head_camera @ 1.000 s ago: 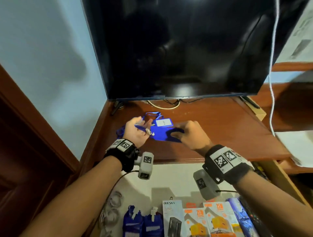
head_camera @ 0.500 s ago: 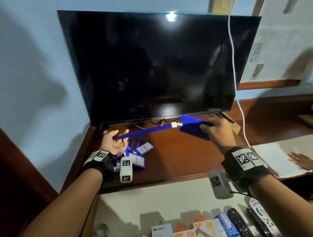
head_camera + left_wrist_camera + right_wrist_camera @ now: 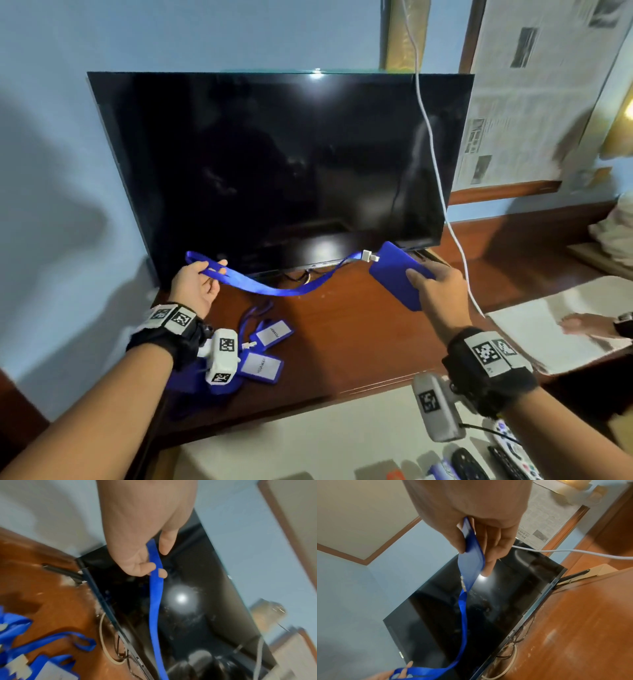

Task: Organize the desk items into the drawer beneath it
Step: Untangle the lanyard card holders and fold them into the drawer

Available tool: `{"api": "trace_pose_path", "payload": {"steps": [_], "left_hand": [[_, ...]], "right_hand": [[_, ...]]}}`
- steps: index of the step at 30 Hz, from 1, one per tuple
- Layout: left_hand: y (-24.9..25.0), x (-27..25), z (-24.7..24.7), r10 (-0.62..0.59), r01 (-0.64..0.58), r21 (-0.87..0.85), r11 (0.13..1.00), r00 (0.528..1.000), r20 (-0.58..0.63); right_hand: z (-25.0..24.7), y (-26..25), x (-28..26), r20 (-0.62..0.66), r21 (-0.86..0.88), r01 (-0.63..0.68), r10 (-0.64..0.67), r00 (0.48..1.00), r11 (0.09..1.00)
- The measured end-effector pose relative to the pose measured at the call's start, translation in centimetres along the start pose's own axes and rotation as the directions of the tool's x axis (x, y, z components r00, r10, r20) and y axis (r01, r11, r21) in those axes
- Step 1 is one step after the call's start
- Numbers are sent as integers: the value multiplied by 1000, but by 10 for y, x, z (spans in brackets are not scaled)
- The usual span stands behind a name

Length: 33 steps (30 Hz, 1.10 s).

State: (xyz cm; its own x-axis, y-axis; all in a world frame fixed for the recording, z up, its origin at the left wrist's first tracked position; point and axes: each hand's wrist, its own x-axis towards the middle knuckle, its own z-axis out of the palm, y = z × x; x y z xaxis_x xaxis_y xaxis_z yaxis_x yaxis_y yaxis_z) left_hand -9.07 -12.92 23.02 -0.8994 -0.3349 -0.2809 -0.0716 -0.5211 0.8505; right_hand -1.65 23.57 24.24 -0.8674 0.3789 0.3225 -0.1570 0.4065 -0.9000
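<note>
Wooden worktop (image 3: pixel 359 335) runs under a dark TV (image 3: pixel 281 164) against a blue wall. Above it, a blue badge holder (image 3: pixel 397 274) is pinched in the right hand (image 3: pixel 442 287), thumb on top and fingers underneath, in front of the TV's lower right corner. Its blue lanyard (image 3: pixel 274 289) leaves a white clip (image 3: pixel 368 255) and sags in a shallow curve across to the left hand (image 3: pixel 197 286), which pinches the strap's loop end with curled fingers, near the TV's lower left corner.

From the left wrist, the strap (image 3: pixel 155 599) passes between thumb and fingertips, a detail the head view leaves small. From the right wrist, the holder (image 3: pixel 471 555) sits edge-on between thumb and fingers, with the lanyard (image 3: pixel 462 626) trailing down to the other hand (image 3: pixel 397 672).

Half a second ago the lanyard was pulled nearly straight; now it hangs slack, and both hands are higher and wider apart.

More badges (image 3: pixel 263 356) lie heaped at the worktop's left front, below the left wrist. Bare wood stretches between them and the right edge, where a white sheet (image 3: pixel 534 329) lies under another person's hand (image 3: pixel 582 325). A white cable (image 3: pixel 435 164) hangs just beside the right hand. Remotes (image 3: pixel 486 462) lie below the worktop's front edge at lower right.
</note>
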Motion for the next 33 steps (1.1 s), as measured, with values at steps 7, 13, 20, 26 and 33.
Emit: {"api": "trace_pose_path", "payload": {"steps": [7, 13, 20, 26, 33], "left_hand": [[10, -62, 49, 143, -242, 236, 941, 918, 370], [18, -129, 75, -26, -298, 553, 778, 864, 503], [29, -137, 65, -132, -184, 627, 757, 897, 421], [23, -125, 43, -123, -48, 481, 876, 940, 319], [9, -120, 19, 35, -202, 552, 809, 954, 297]], "right_hand": [[20, -36, -12, 51, 23, 153, -154, 987, 988], [64, -75, -26, 54, 5, 378, -378, 924, 926], [98, -93, -47, 139, -109, 691, -678, 722, 714], [114, -76, -61, 315, -70, 816, -764, 563, 573], [119, -50, -44, 575, 323, 543, -616, 537, 775]]}}
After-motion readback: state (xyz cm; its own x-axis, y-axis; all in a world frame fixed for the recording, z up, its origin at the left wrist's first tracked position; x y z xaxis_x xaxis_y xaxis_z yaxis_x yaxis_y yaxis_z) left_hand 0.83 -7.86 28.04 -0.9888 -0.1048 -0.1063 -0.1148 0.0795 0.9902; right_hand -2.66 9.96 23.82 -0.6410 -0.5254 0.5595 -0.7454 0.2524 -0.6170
